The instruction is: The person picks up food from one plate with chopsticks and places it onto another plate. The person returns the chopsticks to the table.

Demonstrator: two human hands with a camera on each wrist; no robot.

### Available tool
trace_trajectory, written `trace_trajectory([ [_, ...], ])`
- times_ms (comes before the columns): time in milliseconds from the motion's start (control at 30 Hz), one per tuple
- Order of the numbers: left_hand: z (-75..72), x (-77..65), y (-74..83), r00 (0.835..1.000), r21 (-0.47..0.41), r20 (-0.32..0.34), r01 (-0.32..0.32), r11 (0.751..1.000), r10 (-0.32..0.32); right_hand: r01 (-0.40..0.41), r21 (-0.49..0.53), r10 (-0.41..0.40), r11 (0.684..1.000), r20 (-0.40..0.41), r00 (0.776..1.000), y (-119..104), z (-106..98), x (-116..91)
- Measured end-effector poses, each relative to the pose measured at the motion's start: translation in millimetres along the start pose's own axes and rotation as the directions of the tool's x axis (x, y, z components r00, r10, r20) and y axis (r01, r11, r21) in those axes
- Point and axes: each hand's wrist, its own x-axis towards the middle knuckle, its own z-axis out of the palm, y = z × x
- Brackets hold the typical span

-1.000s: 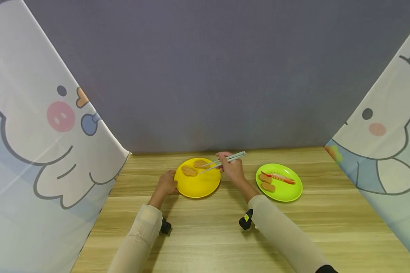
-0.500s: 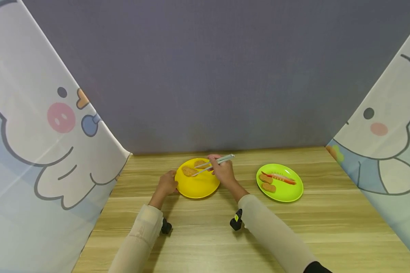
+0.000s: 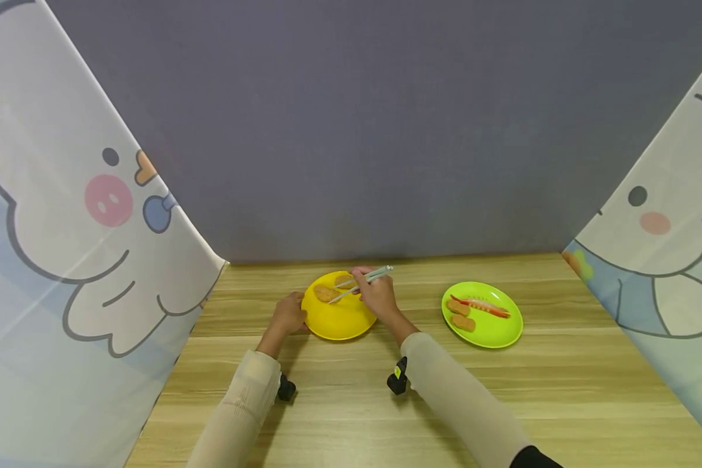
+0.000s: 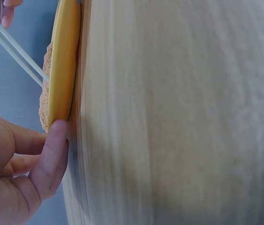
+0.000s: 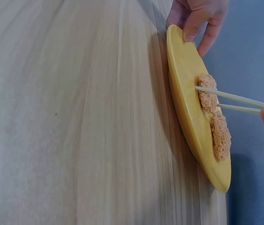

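Observation:
On the wooden table stands a yellow plate bearing two breaded nuggets, a near-left nugget and a far nugget partly hidden by the right hand. My left hand pinches the plate's left rim, its thumb over the edge in the right wrist view. Light-coloured chopsticks are held in my right hand above the plate's right side. Their spread tips lie at the near-left nugget, one on either side of it in the right wrist view; whether they squeeze it I cannot tell.
To the right is a green plate with a red-and-white shrimp and two small brown nuggets. A grey partition rises behind the table, and printed cartoon panels flank both sides.
My right hand has moved left with the chopsticks, bringing their tips from beside the far nugget to the near-left nugget. The left hand keeps its hold on the yellow plate's rim.

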Motion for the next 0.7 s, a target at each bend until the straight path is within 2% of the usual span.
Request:
trace_trajectory([
  [333,-0.7,-1.1,2.1,1.0,0.02,-0.004,0.0,1.0,0.0,0.002,-0.01,-0.002,1.0,-0.041,0.999,-0.3,6.2,0.6],
  [567,-0.2,-0.2,1.0,1.0,-0.039,0.027,-0.003,0.999,0.004,-0.013,0.033,0.018,0.999,-0.132,0.991,-0.8,4.9,-1.7],
  [700,-0.5,0.6,0.5,1.0,-0.047,0.028,0.004,0.999,-0.002,-0.015,0.053,0.023,0.998,-0.154,0.988,-2.7,3.3,-1.1],
])
